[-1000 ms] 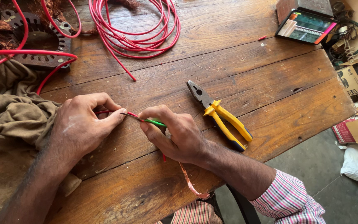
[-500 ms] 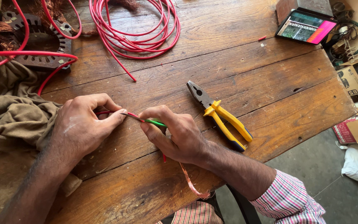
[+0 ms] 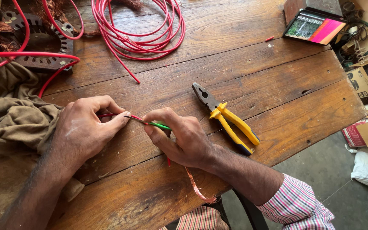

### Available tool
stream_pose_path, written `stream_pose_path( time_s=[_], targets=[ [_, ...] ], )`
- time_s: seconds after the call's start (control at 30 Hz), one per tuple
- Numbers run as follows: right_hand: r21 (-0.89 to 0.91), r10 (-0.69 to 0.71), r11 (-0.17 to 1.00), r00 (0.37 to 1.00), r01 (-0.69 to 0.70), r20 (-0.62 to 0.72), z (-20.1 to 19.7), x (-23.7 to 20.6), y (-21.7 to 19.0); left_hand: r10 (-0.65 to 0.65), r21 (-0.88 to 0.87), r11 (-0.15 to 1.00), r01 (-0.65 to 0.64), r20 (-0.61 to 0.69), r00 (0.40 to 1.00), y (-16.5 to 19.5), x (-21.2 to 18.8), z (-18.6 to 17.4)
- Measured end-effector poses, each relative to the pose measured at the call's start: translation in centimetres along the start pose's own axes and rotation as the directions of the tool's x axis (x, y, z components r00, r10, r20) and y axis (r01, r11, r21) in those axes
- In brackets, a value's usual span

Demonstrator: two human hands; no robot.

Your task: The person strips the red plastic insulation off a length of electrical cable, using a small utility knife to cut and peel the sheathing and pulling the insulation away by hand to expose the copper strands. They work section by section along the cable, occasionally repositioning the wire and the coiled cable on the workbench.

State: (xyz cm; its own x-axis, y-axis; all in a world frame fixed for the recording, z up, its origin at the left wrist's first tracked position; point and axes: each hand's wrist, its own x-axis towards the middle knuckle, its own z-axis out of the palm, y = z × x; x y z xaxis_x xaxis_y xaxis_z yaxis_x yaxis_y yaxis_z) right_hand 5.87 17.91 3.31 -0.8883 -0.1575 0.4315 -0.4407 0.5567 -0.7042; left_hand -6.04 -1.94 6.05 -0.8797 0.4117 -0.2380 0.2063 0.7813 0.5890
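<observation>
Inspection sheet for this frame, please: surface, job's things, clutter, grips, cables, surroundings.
Surface: worn wooden table, cracked planks.
Job's things: red wire and green wire pinched between both hands; bare copper strand hangs off the table edge.
Clutter: yellow-handled pliers, brown cloth, dark metal part.
Grips: left hand and right hand both closed on the wires.
Cables: red wire coil.
Surroundings: cardboard boxes on the floor.
</observation>
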Motion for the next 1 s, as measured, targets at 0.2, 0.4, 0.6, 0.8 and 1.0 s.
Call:
stream_pose_path(
  time_s=[0.2, 0.4, 0.6, 0.8, 1.0],
  targets=[
    [0.005, -0.006, 1.000, 0.999, 0.006, -0.034, 0.3, -0.2, 0.7, 0.001, 0.013, 1.000, -0.001, -0.003, 1.000, 0.1, -0.1, -0.1],
    [0.108, 0.065, 0.993, 0.984, -0.047, -0.167, 0.5, -0.2, 1.1, 0.006, 0.003, 1.000, -0.006, -0.001, 1.000, 0.1, -0.2, -0.1],
    [0.194, 0.178, 0.971, 0.963, -0.139, -0.203, 0.2, 0.1, 0.8, 0.025, 0.004, 1.000, -0.025, -0.013, 1.000, 0.1, -0.1, -0.1],
    [0.172, 0.167, 0.976, 0.966, -0.133, -0.198, 0.3, 0.1, 0.4, 0.034, -0.038, 0.999, -0.035, -0.025, 0.999, 0.0, -0.4, 0.0],
    [0.157, 0.138, 0.982, 0.971, -0.108, -0.197, 0.3, 0.2, 0.8, 0.044, -0.042, 0.998, -0.045, -0.033, 0.998, 0.0, -0.3, -0.1]
  ],
)
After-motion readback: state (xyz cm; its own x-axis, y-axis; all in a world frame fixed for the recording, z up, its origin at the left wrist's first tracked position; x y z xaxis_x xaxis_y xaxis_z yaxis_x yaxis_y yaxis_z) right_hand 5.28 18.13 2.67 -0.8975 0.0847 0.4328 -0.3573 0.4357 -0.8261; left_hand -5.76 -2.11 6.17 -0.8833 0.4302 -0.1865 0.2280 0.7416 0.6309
